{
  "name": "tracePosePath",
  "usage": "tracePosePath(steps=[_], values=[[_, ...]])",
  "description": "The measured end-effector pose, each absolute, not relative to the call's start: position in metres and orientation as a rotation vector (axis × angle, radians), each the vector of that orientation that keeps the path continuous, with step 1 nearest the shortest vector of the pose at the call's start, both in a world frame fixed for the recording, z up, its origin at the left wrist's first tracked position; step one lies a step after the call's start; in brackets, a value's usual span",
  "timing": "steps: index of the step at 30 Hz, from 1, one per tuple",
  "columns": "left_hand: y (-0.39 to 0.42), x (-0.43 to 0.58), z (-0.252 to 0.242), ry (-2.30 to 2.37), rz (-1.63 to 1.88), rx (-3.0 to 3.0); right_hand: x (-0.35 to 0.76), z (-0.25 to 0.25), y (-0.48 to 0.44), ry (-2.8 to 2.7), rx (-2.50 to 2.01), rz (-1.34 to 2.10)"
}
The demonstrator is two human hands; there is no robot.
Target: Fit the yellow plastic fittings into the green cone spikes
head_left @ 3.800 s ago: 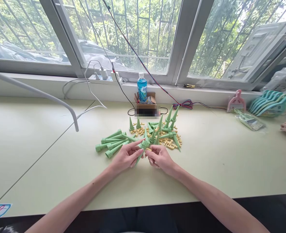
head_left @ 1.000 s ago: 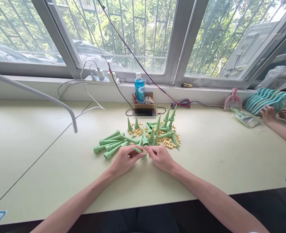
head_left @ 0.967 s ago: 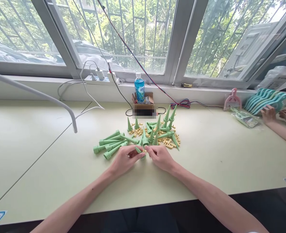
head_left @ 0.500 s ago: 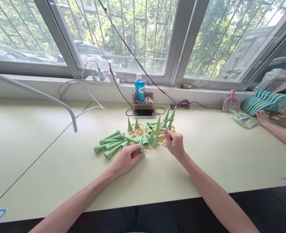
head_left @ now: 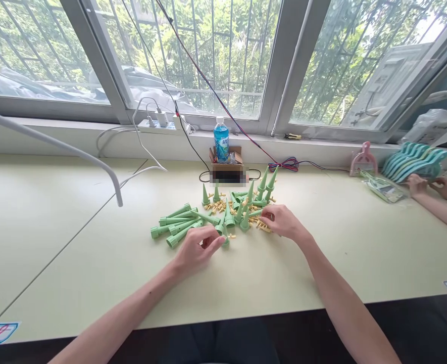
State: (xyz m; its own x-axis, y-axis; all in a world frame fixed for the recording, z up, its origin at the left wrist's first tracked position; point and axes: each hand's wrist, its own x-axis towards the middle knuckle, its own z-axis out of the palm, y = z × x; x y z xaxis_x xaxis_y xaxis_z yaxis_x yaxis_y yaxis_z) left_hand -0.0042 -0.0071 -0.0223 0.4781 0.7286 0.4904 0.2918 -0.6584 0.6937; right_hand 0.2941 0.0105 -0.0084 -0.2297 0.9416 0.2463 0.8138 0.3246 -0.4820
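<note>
My left hand (head_left: 197, 248) rests low over the table, thumb and forefinger closed at a green plastic cone (head_left: 225, 238). A small yellow T-shaped piece (head_left: 232, 236) sticks out beside that cone. My right hand (head_left: 286, 222) has its fingertips bent down together at the right edge of the pile, among small yellow pieces (head_left: 264, 227); what lies between them is hidden. Behind and between the hands stand several green cones (head_left: 230, 216), some fixed on others. Green tubes with wider ribbed ends (head_left: 181, 222) lie heaped left of the pile.
A blue drink bottle (head_left: 221, 141) stands in a small cardboard box (head_left: 227, 168) at the back. Coiled cable (head_left: 286, 164), a pink dustpan (head_left: 364, 161) and teal hangers (head_left: 412, 161) lie to the right, with another person's hands (head_left: 418, 186) there. A white bar (head_left: 75, 144) crosses the left.
My right hand has lowered from a raised fist, its fingertips now at the yellow pieces. My left hand has shifted slightly, uncovering more of the green cone.
</note>
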Motion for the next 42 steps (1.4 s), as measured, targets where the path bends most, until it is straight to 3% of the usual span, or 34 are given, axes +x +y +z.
tracePosePath(steps=[7,26,36,42], values=[[-0.008,-0.006,-0.024,0.681,0.925,2.430,0.293,-0.005,0.006,-2.142,-1.533,0.403],[-0.008,-0.006,-0.023,0.689,0.993,2.512,0.287,-0.006,0.004,-2.149,-1.483,0.505],[-0.006,-0.003,-0.023,0.991,1.310,2.387,0.268,-0.007,-0.008,-2.117,-1.258,0.997],[-0.007,-0.003,-0.023,1.090,1.213,2.303,0.251,-0.004,-0.018,-2.245,-1.121,0.900]])
